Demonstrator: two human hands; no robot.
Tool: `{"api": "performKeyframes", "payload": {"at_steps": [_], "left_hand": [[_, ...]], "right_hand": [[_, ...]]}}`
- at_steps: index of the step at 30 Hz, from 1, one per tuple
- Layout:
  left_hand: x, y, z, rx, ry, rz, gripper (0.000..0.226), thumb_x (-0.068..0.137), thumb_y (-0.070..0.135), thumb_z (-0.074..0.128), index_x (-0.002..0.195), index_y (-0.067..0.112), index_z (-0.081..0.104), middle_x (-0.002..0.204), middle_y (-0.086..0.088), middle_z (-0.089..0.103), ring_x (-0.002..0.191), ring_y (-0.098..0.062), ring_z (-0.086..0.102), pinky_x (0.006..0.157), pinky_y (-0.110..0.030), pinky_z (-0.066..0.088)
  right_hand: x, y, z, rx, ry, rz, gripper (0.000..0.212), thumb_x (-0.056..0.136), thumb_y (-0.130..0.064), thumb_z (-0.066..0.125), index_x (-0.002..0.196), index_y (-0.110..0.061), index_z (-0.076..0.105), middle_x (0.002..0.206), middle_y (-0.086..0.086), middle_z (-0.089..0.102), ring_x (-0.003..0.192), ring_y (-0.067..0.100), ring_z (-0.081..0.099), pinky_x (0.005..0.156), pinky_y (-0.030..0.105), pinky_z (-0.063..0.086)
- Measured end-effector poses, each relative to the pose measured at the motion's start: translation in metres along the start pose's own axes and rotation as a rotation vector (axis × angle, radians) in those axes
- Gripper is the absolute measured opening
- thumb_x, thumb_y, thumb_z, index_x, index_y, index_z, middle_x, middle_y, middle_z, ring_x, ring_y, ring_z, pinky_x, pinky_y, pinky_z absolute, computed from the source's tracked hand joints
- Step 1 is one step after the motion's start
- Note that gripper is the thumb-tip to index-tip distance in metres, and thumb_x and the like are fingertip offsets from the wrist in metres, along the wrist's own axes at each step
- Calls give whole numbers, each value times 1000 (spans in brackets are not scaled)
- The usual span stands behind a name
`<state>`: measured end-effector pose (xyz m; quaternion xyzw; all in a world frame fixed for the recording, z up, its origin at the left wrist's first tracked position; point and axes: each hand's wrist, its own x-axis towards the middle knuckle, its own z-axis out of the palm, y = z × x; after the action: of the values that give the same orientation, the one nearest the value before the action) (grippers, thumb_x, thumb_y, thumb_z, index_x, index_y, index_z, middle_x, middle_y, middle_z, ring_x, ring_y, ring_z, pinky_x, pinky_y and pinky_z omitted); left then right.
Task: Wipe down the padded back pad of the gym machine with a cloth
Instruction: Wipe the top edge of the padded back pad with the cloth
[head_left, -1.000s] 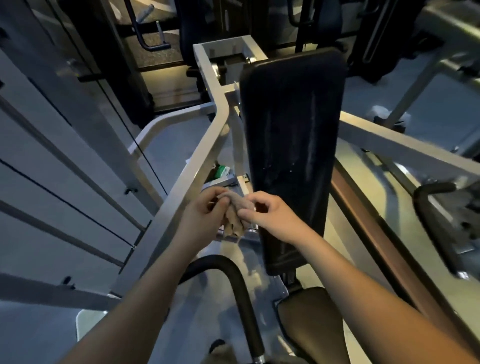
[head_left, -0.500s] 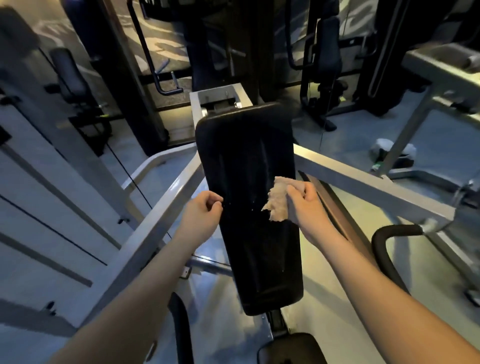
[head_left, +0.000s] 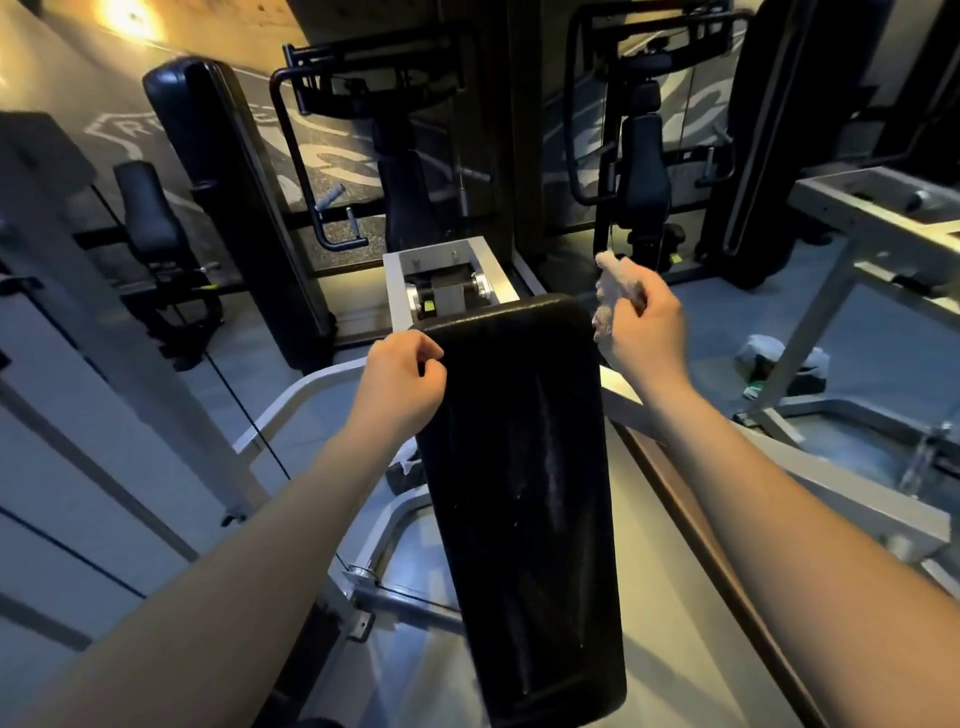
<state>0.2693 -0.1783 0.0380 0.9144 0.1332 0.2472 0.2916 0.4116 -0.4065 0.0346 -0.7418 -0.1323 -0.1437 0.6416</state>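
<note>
The long black back pad (head_left: 519, 493) runs down the middle of the head view, tilted away from me, with faint streaks on its surface. My right hand (head_left: 647, 332) is at the pad's upper right corner, fingers closed on a small crumpled beige cloth (head_left: 610, 283) that sticks up above the fingers, just off the pad's edge. My left hand (head_left: 400, 382) is curled at the pad's upper left edge, touching its side, with nothing seen in it.
Grey steel frame bars (head_left: 810, 493) flank the pad on both sides, with a bracket and rollers (head_left: 449, 291) behind its top. Other black gym machines (head_left: 641, 171) stand at the back. A white bag (head_left: 779, 358) lies on the floor at right.
My right hand carried the cloth from the pad's middle right up to its top right corner. My left hand rose along the left edge. The camera tilted upward.
</note>
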Motion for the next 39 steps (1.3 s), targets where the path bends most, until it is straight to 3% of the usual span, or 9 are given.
{"api": "performKeyframes", "payload": {"at_steps": [4, 10, 13, 17, 22, 28, 31, 34, 39], "left_hand": [[34, -6, 0, 22, 42, -6, 14, 94, 13, 53, 102, 17, 64, 100, 3, 57, 84, 1, 49, 62, -7, 33], [87, -21, 16, -34, 79, -142, 19, 99, 20, 45, 95, 11, 61, 98, -3, 59, 89, -19, 53, 65, -26, 37], [100, -28, 41, 7, 47, -282, 30, 102, 25, 35, 92, 9, 57, 101, -9, 61, 85, -24, 48, 68, -33, 30], [96, -31, 54, -19, 204, -325, 38, 103, 31, 32, 88, 8, 58, 77, -1, 54, 69, -21, 47, 58, -36, 33], [94, -35, 56, -24, 235, -250, 40, 102, 29, 34, 84, 4, 58, 75, -8, 57, 63, -15, 44, 54, -33, 32], [94, -38, 58, -10, 254, -244, 42, 101, 31, 31, 81, 5, 58, 73, -7, 57, 68, -23, 50, 56, -34, 35], [94, -39, 59, 17, 278, -230, 42, 102, 30, 31, 80, 5, 57, 71, -7, 56, 66, -22, 50, 54, -33, 33], [93, -38, 61, 48, 294, -226, 40, 101, 29, 32, 79, 8, 57, 70, -4, 55, 65, -22, 49, 51, -32, 30], [92, -37, 60, 55, 291, -236, 40, 100, 30, 31, 79, 8, 57, 73, -6, 57, 72, -29, 52, 53, -34, 30]], "right_hand": [[21, 14, 24, -399, -329, -212, 51, 97, -3, 47, 144, -20, 57, 145, 5, 58, 136, 23, 51, 113, 30, 38], [27, 30, 23, -533, -498, -367, 46, 111, -28, 32, 156, -23, 40, 153, -8, 43, 141, 6, 34, 120, 29, 26], [42, 39, 18, -476, -530, -262, 43, 113, -33, 31, 154, -31, 43, 154, -11, 45, 140, 4, 38, 116, 27, 30], [56, 38, 34, -556, -537, -319, 40, 111, -27, 35, 147, -23, 53, 146, -6, 55, 132, 10, 48, 105, 21, 35], [54, 5, 76, -835, -642, -603, 49, 106, -45, 25, 108, -19, 66, 102, 1, 70, 95, 25, 63, 86, 46, 52], [76, 8, 43, -802, -749, -531, 40, 112, -37, 35, 145, -30, 56, 139, -7, 63, 128, 16, 55, 101, 31, 46], [73, 20, 25, -705, -625, -444, 39, 112, -32, 35, 143, -31, 59, 139, -9, 64, 130, 15, 55, 103, 27, 42], [59, 16, 46, -729, -534, -443, 36, 111, -27, 36, 126, -21, 68, 121, 2, 71, 116, 24, 62, 101, 44, 50], [37, 0, 80, -719, -631, -639, 29, 108, -24, 46, 129, -18, 64, 122, 1, 70, 115, 24, 62, 98, 42, 49]]}}
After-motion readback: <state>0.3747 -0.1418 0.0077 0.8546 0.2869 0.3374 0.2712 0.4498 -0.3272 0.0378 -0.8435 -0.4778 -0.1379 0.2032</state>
